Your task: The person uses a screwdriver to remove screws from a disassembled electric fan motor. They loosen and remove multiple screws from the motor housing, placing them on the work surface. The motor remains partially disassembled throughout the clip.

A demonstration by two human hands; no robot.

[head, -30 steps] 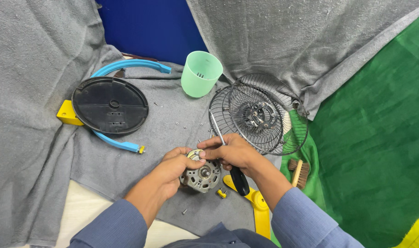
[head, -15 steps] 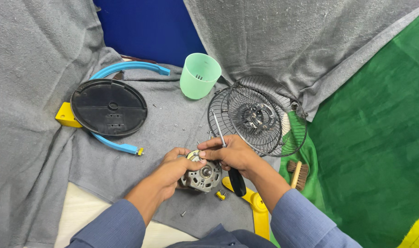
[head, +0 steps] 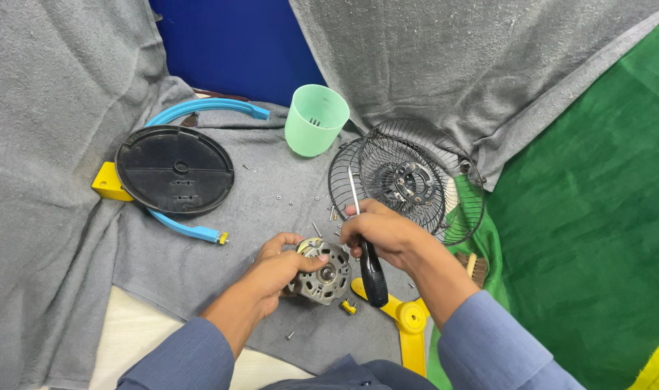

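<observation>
— Where is the motor?

— The grey fan motor [head: 324, 273] sits on the grey cloth [head: 199, 260], the left hand [head: 282, 271] with fingers clamped around it.

— And the right hand [head: 380, 235]?

— Fingers closed on 1 black-handled screwdriver [head: 369, 260], near the wire fan guard [head: 409, 180].

Motor [head: 322, 273]: grey metal, brass-toned centre. Screwdriver [head: 373, 274]: black handle, silver shaft. Cup [head: 315, 120]: mint green. Disc base [head: 175, 170]: black. Curved arms [head: 199, 108]: sky blue. Wire guards [head: 409, 180]: black mesh. Blade [head: 405, 321]: yellow. Cloth [head: 55, 87]: grey. Mat [head: 597, 238]: green. Sleeves [head: 488, 339]: slate blue.
</observation>
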